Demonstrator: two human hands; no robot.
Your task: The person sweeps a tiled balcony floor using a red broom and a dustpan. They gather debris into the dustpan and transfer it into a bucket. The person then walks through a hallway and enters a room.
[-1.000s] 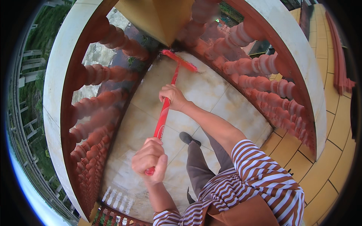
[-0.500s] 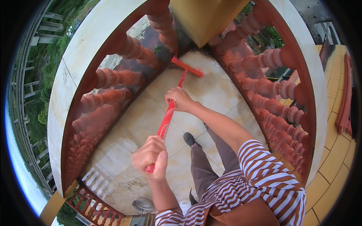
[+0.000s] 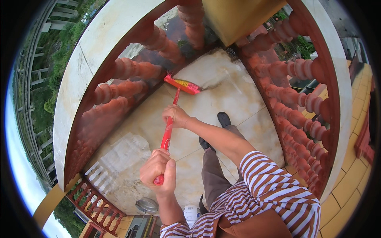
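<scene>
A red broom is in both my hands, its head [image 3: 183, 85] low over the tiled floor [image 3: 216, 67] beside the left balusters. Yellow and pink bristles show along the head's far side. My left hand [image 3: 159, 169] is wrapped round the end of the red handle [image 3: 166, 137]. Farther up the handle, my right hand [image 3: 176, 116] is closed around it. A dark, dirty streak [image 3: 214, 85] runs across the pale tiles just right of the bristles. Whether the bristles touch the floor is hard to tell.
Red balusters [image 3: 137, 69] under a pale rail [image 3: 81, 63] line the left; more balusters [image 3: 291, 95] line the right. A yellow pillar [image 3: 238, 20] fills the far corner. My dark shoes [image 3: 224, 118] are on the floor. Near the bottom are a white container [image 3: 191, 214] and a grey round object [image 3: 147, 204].
The broom head has come from the far corner nearer to me and leftward, tilting so its bristles show. My right hand has moved left and nearer. My second shoe has come into view.
</scene>
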